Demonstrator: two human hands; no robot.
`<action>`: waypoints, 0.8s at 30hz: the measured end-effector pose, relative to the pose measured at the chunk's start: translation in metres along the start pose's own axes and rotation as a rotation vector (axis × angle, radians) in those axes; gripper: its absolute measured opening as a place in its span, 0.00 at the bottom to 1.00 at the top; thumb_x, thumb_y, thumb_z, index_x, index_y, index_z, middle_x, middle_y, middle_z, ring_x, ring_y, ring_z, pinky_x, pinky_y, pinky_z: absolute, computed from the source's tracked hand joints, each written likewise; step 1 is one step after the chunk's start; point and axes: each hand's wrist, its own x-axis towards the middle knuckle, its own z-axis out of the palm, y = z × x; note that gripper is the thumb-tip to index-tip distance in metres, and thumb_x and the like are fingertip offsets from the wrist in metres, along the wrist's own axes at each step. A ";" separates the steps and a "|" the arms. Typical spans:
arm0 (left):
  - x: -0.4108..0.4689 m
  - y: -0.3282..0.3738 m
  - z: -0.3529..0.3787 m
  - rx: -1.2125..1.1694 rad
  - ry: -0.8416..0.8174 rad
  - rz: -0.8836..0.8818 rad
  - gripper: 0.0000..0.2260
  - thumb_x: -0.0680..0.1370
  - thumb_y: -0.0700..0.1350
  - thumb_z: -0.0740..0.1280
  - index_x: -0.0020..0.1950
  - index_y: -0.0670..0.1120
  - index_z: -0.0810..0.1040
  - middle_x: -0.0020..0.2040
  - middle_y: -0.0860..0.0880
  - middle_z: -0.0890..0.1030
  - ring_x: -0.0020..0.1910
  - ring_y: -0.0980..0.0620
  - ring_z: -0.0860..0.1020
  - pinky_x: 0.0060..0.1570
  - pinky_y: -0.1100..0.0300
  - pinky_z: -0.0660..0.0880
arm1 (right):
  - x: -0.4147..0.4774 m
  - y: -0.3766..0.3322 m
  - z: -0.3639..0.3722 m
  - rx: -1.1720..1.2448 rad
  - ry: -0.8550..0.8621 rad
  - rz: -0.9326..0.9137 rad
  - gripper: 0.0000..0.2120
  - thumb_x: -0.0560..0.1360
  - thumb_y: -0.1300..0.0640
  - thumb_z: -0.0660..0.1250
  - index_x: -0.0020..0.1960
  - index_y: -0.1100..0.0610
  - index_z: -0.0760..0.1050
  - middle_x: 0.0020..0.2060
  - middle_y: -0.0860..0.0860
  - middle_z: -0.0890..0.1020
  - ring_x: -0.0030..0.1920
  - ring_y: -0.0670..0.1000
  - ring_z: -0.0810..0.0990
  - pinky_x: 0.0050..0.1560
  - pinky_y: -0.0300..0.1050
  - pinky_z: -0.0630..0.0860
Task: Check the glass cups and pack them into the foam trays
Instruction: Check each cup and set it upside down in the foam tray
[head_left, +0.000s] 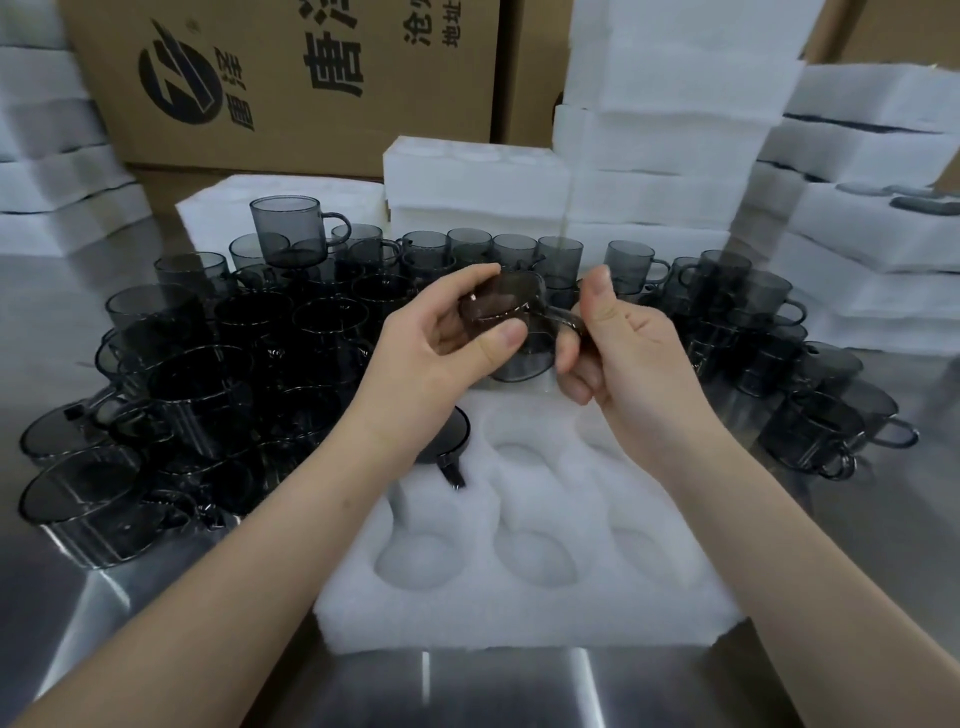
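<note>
Smoky glass cup (511, 317) in both hands, above dimpled foam tray (524, 618)

Both my hands hold one glass cup (511, 306) between them.
My left hand (452, 338) grips the cup from its left side, thumb (506, 335) laid across the near wall and fingertips (485, 270) curled over the far wall. My right hand (628, 348) sits just right of the cup and pinches its handle, thumb raised, the other fingers folded in beneath. My bare left forearm (260, 545) and right forearm (779, 519) run up toward the cup from below it, converging.
</note>
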 end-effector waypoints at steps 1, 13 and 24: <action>0.000 0.000 0.000 -0.029 0.007 -0.005 0.22 0.71 0.45 0.69 0.64 0.45 0.74 0.52 0.52 0.82 0.50 0.58 0.81 0.54 0.64 0.76 | 0.001 0.001 0.000 0.029 0.035 -0.019 0.22 0.74 0.39 0.62 0.29 0.52 0.78 0.21 0.49 0.68 0.22 0.47 0.64 0.27 0.39 0.63; -0.002 0.001 -0.002 0.199 -0.007 0.168 0.18 0.75 0.41 0.66 0.64 0.53 0.75 0.64 0.48 0.76 0.65 0.51 0.74 0.67 0.50 0.71 | 0.000 0.001 0.005 0.149 -0.175 0.146 0.22 0.79 0.47 0.60 0.70 0.55 0.69 0.54 0.62 0.80 0.43 0.61 0.82 0.43 0.54 0.81; -0.008 -0.001 0.006 0.606 -0.017 0.375 0.27 0.69 0.44 0.75 0.68 0.46 0.73 0.61 0.57 0.76 0.63 0.58 0.74 0.65 0.62 0.70 | 0.000 0.001 0.004 0.010 0.070 0.017 0.16 0.83 0.51 0.54 0.65 0.52 0.75 0.56 0.54 0.84 0.57 0.54 0.82 0.55 0.61 0.80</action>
